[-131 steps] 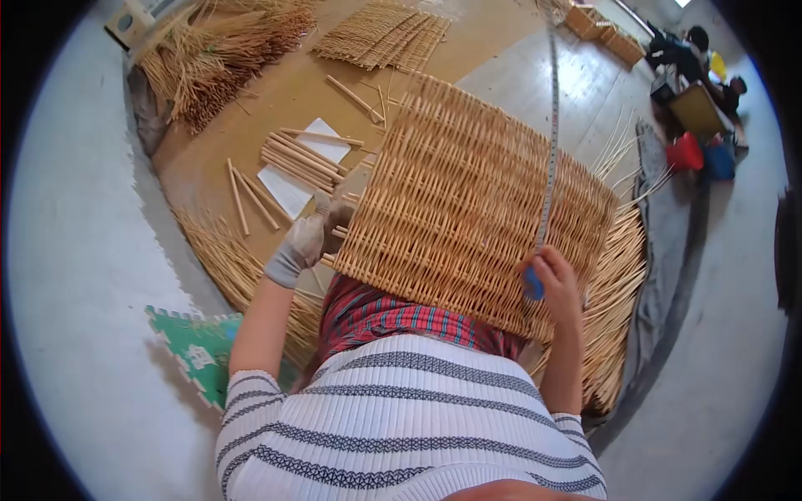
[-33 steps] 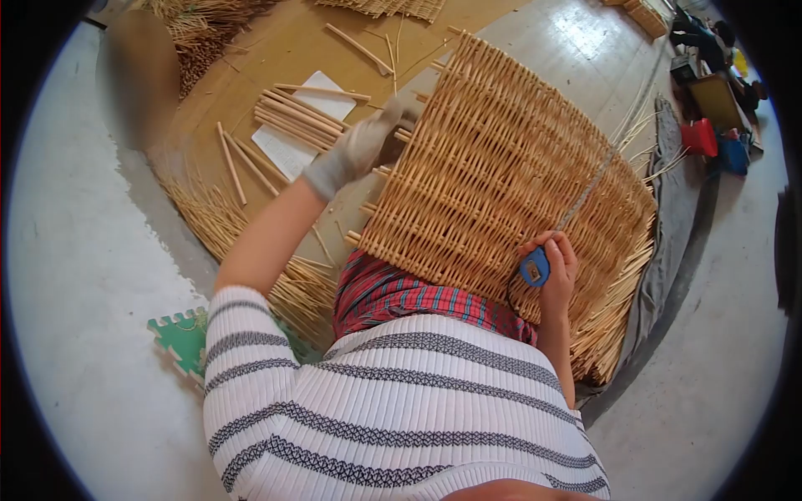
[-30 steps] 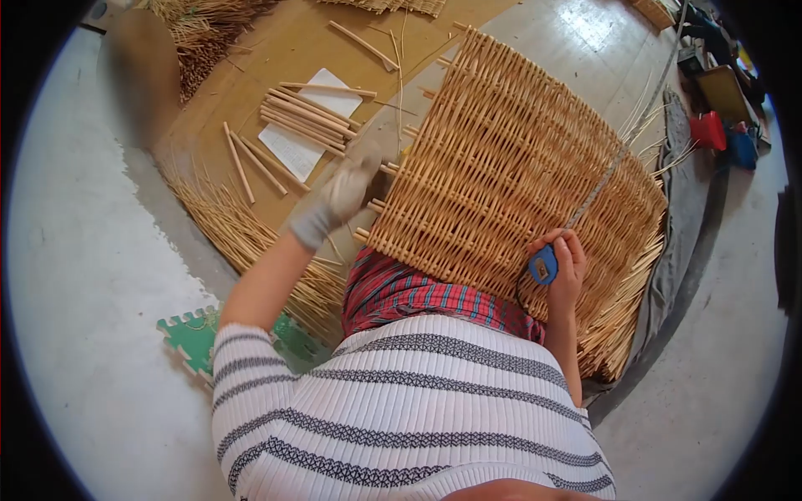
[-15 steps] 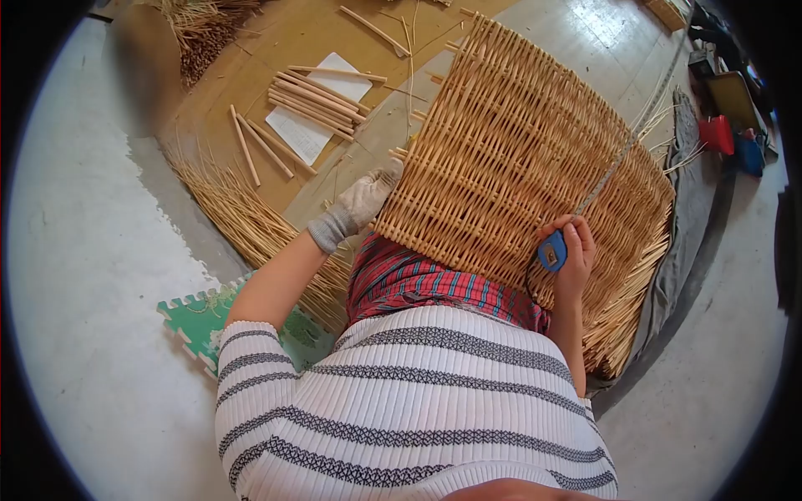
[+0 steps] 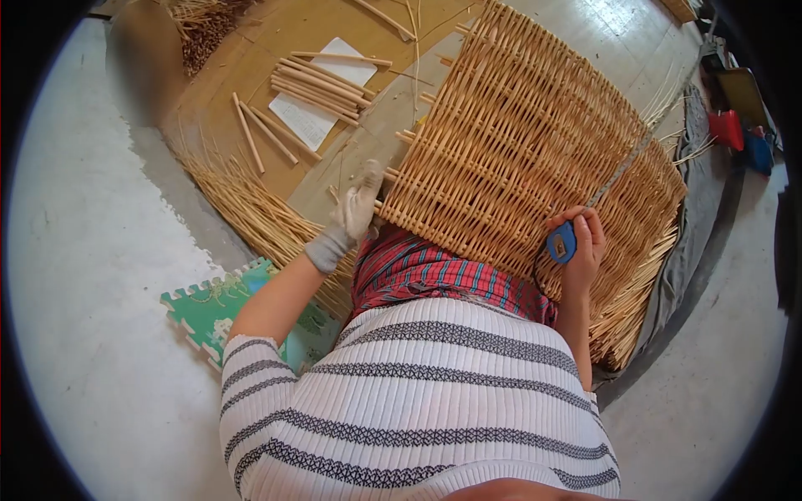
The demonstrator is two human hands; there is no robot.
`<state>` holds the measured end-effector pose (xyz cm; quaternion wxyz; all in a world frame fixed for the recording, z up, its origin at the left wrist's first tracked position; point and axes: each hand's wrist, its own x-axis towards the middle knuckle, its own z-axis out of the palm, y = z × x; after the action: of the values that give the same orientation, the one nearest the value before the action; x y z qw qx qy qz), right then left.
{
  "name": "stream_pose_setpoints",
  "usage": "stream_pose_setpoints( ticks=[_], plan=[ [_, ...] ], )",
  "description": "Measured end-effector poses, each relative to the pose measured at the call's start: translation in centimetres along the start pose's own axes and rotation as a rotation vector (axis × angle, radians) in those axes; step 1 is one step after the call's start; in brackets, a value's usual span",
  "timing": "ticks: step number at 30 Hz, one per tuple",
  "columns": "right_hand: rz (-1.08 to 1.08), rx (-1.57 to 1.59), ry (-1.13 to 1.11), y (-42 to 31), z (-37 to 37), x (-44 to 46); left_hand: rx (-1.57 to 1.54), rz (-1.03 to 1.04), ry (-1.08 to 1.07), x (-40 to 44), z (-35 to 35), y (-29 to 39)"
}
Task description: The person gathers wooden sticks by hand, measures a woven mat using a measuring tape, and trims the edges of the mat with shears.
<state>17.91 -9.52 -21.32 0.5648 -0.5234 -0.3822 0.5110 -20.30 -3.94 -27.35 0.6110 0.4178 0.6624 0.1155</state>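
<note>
A woven wicker panel [image 5: 526,142] lies tilted across my lap, with short stick ends poking from its left edge. In my right hand [image 5: 586,242] is a blue tape measure [image 5: 561,242], held over the panel's lower right part. Its blade [image 5: 616,174] runs up and to the right across the weave, past the panel's upper right edge. My left hand [image 5: 359,207], in a pale glove, is at the panel's lower left edge beside the stick ends. Its fingers point upward, and what they grip, if anything, cannot be made out.
Peeled sticks [image 5: 322,88] and white paper [image 5: 305,121] lie on the brown board [image 5: 213,108]. Long willow rods [image 5: 238,209] are at the left, more [image 5: 635,309] under the panel's right side. A green foam mat [image 5: 200,313], red container [image 5: 725,129] and blue container [image 5: 758,152] stand farther out.
The panel has shifted up and right in view. The tape measure has moved right with my right hand. My gloved left hand has moved down along the panel's left edge.
</note>
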Motion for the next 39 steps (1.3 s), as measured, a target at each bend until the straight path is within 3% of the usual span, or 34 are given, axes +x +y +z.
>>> stream_pose_setpoints(
  ticks=[3,5,6,9,12,14,17,23,27,32,35,39],
  plan=[
    [0.003,-0.028,0.001,-0.1,-0.3,0.0,0.116,0.004,-0.024,-0.1,0.9,1.1],
    [0.011,-0.021,-0.009,-0.3,-0.3,0.2,0.105,0.26,0.168,-0.7,1.6,1.8],
    [0.011,-0.021,-0.012,-0.3,-0.3,0.3,0.104,0.261,0.171,-0.5,1.4,1.7],
    [0.028,-0.03,-0.008,-0.3,-0.3,0.2,0.069,0.112,0.028,-0.4,1.0,1.4],
    [0.009,-0.029,0.005,-0.2,-0.3,0.0,0.054,0.293,-0.036,-0.6,1.2,2.1],
    [-0.029,-0.004,0.003,-0.1,-0.1,-0.1,-0.187,0.382,-0.208,-0.2,1.3,2.0],
    [-0.017,-0.022,-0.004,-0.2,-0.1,-0.1,-0.166,0.38,-0.113,-1.0,1.5,2.8],
    [0.0,-0.04,-0.011,-0.3,-0.2,0.0,-0.112,0.443,-0.141,0.4,1.3,1.5],
    [-0.016,-0.031,0.0,-0.4,0.1,0.0,-0.06,0.432,-0.112,0.9,1.2,0.9],
    [-0.001,-0.026,0.023,-0.2,0.0,0.0,-0.04,0.204,-0.223,0.1,0.2,2.0],
    [-0.009,-0.033,0.015,-0.1,-0.1,0.0,-0.16,0.189,-0.094,-1.4,1.3,3.0],
    [-0.015,-0.036,0.004,0.0,-0.2,0.0,-0.053,0.164,-0.139,-1.2,0.3,3.3]
  ],
)
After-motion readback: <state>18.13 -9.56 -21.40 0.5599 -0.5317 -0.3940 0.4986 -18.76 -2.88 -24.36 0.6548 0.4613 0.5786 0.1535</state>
